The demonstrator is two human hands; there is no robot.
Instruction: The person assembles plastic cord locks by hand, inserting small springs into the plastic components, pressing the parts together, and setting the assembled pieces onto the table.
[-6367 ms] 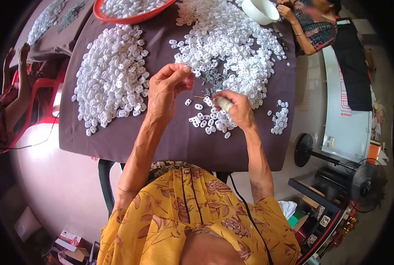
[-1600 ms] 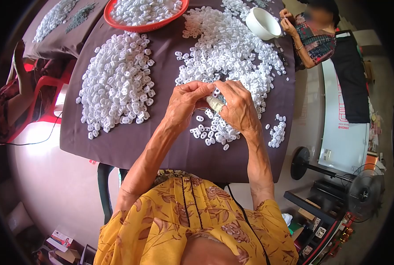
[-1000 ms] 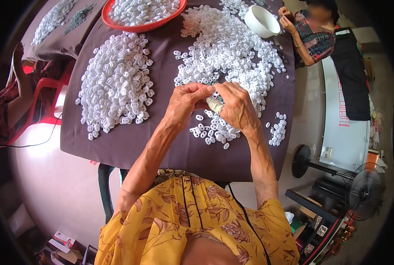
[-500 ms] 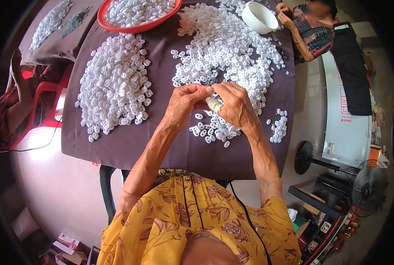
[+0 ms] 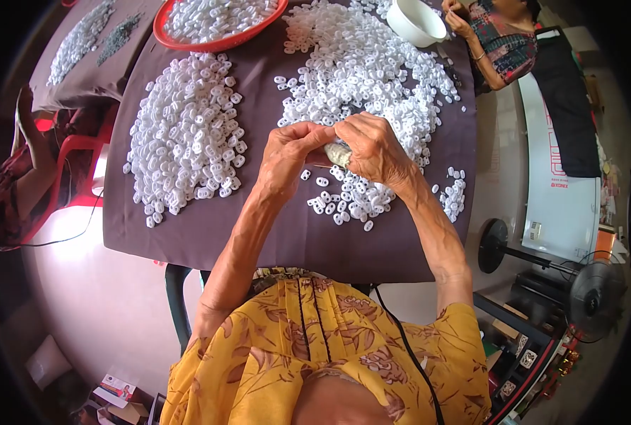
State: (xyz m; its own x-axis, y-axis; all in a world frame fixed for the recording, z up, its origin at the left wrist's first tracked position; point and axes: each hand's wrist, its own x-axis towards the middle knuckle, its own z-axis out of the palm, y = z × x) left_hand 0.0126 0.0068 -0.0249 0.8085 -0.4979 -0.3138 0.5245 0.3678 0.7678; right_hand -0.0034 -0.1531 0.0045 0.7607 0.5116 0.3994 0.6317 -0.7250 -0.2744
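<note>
Both drawn together | left hand (image 5: 285, 157) pinched, contents hidden | right hand (image 5: 377, 150) closed on pale piece (image 5: 338, 155) | inside worktop (image 5: 287, 248) near edge

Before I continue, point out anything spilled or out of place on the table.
A small cluster of white pieces lies near the right edge of the table, apart from the large heap; it may have strayed.
</note>
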